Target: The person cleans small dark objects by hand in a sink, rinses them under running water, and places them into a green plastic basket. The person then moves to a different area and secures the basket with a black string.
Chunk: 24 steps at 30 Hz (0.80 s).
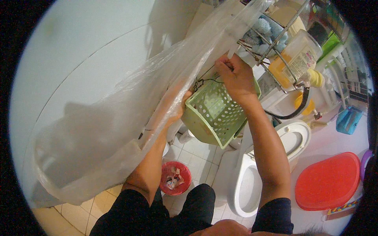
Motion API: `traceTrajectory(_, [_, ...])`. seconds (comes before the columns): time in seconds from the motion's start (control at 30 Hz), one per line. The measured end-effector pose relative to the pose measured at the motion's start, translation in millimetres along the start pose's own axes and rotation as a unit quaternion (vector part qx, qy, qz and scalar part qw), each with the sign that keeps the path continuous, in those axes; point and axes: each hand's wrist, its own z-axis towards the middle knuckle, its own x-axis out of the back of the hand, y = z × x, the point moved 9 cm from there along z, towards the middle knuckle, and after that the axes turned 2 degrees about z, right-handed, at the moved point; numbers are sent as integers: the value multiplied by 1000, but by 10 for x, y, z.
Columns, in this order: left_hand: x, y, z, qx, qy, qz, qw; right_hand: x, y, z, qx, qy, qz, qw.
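A green perforated plastic basket (203, 125) hangs tilted between my two hands, with its inside towards me. My left hand (181, 101) is at the basket's left edge, partly covered by a clear plastic sheet (124, 97); its fingers are mostly hidden. My right hand (237, 78) is above the basket's far end, fingers bent near a thin dark wire (202, 84) that runs over the basket. What the right fingertips hold is not clear. The plastic sheet hangs diagonally over my left forearm.
At right, a rusty wire rack (271, 44) holds a bottle of orange liquid (288, 69). A white toilet (245, 188) stands below, with a red basin (327, 183) further right. A red bin (176, 188) with litter sits on the tiled floor. A pale wall (73, 38) is at left.
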Motion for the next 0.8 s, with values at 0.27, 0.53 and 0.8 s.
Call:
traceTrajectory(0.27, [108, 63, 108, 107, 35, -47, 993, 55, -244, -191, 8, -60, 31, 998])
traceTrajectory(0.53, [-267, 145, 178, 137, 18, -137, 981, -23, -228, -246, 29, -79, 64, 994])
traceTrajectory(0.8, [-231, 11, 225, 80, 6, -68, 994, -108, -290, -218, 18, -108, 66, 992])
